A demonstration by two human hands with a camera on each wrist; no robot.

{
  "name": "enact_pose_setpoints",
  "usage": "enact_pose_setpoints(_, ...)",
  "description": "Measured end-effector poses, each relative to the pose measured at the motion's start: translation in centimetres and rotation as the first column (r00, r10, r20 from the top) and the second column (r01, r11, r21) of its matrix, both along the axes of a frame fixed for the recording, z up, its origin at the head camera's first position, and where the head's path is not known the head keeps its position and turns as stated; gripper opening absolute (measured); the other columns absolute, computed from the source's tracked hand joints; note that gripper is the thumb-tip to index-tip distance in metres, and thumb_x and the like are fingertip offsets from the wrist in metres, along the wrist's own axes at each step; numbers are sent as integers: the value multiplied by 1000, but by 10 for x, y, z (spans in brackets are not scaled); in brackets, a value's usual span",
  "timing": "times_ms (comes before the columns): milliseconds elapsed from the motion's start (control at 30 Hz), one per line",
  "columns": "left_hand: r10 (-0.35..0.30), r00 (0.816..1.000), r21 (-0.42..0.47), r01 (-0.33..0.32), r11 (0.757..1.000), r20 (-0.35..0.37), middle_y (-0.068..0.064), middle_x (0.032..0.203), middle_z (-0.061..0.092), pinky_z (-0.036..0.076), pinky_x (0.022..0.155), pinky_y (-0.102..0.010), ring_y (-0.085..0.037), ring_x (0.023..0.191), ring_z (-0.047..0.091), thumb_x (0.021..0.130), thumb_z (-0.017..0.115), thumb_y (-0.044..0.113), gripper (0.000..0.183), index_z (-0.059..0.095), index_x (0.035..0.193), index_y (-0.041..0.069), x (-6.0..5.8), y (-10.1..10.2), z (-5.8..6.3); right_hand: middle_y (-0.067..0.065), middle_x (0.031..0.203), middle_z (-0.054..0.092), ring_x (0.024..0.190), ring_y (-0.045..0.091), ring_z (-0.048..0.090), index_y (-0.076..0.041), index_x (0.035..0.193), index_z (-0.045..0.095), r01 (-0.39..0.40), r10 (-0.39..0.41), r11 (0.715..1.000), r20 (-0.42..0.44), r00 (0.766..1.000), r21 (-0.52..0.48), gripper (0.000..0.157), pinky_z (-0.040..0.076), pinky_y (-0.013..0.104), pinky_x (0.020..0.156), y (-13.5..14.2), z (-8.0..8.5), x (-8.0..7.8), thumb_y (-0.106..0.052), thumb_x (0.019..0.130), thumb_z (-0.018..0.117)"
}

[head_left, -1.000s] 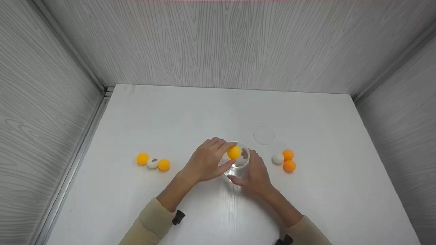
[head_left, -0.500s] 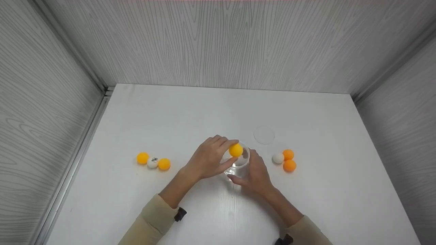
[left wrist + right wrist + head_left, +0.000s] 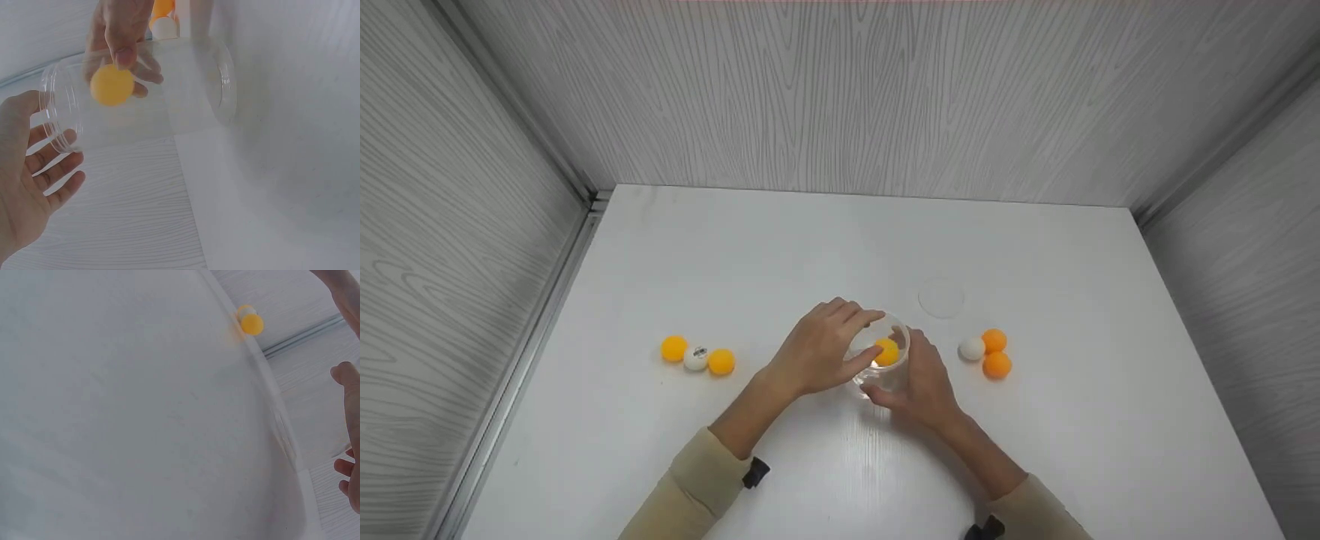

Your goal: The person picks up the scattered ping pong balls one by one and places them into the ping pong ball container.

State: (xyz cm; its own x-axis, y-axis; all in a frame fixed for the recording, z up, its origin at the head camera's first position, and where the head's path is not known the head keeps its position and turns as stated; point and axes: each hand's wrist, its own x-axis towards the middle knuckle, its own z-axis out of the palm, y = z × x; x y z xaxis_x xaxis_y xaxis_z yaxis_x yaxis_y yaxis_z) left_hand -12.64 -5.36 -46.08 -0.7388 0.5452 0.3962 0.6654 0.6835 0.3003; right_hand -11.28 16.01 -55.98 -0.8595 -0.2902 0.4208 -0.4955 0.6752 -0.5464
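Note:
A clear plastic jar [image 3: 885, 380] stands upright on the white table, its mouth facing up and no lid on it. My right hand [image 3: 926, 386] holds the jar's side, thumb in front and fingers round the back. At the jar's mouth is my left hand [image 3: 819, 351], thumb and fingers spread apart at the rim, pinching nothing. One yellow table tennis ball [image 3: 112, 84] is inside the jar's upper part, away from its bottom, as the left wrist view shows. In the right wrist view, the jar's wall [image 3: 287, 439] is only faintly visible.
Left of the hands, two yellow balls [image 3: 721, 362] flank a white ball [image 3: 696, 358] with a dark print. To the right, two orange balls [image 3: 997, 365] touch another white ball [image 3: 972, 349]. A clear round disc [image 3: 941, 298] lies behind the jar. Grey wood-grain panels [image 3: 840, 97] enclose the table.
The left thumb and fingers carried the yellow ball slightly up and right over the jar's mouth, then let it go. It has dropped into the jar. The right hand has stayed put.

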Motion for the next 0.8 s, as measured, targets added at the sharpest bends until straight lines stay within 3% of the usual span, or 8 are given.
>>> enact_pose_setpoints(367, -11, 999, 3, 12, 1000, -36, -1, 113, 74, 58, 94, -32, -20, 105, 67, 98, 73, 35, 41, 69, 134, 14, 1, -4, -1, 15, 119, 68, 102, 31, 65, -1, 134, 50, -18, 17, 1000, -64, 998, -12, 87, 59, 49, 88, 0, -1, -1, -49, 73, 89)
enact_pose_setpoints(800, -6, 999, -30, 5, 1000, -50, -2, 117, 74, 60, 98, -32, -20, 108, 69, 98, 72, 43, 47, 68, 136, 14, 1, -9, 5, 13, 126, 66, 113, 30, 64, -4, 139, 48, -23, 23, 999, -9, 1000, -23, 88, 57, 50, 102, 0, 0, 0, -45, 74, 91)
